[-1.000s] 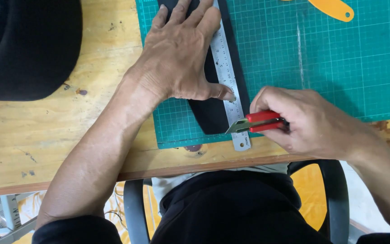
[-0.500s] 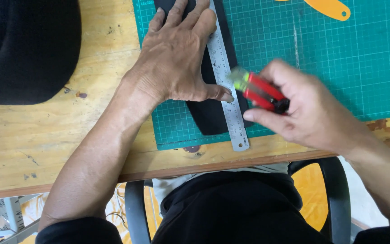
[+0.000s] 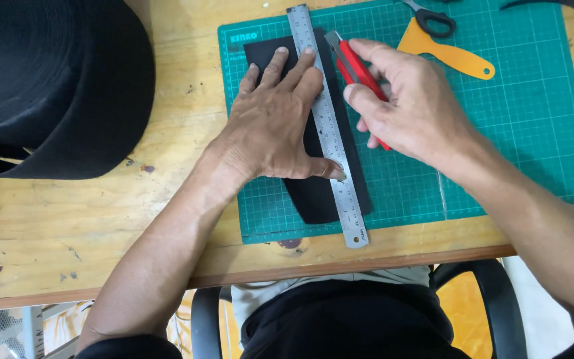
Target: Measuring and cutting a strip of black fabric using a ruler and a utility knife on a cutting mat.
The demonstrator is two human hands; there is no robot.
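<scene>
Pressing left hand [image 3: 280, 126] on ruler [image 3: 330, 129], cutter [image 3: 357, 70] in right hand [image 3: 410, 106]

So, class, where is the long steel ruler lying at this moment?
In the head view, the long steel ruler lies lengthwise over the black sheet on the green cutting mat, pinned by the left hand, with the red utility knife at its right edge.

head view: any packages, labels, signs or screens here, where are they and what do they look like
No packages, signs or screens.
Printed mark: pale lettering in the far left corner of the green cutting mat, beside the left hand.
Steel ruler: engraved scale marks along its edge, lying on the black sheet.
</scene>
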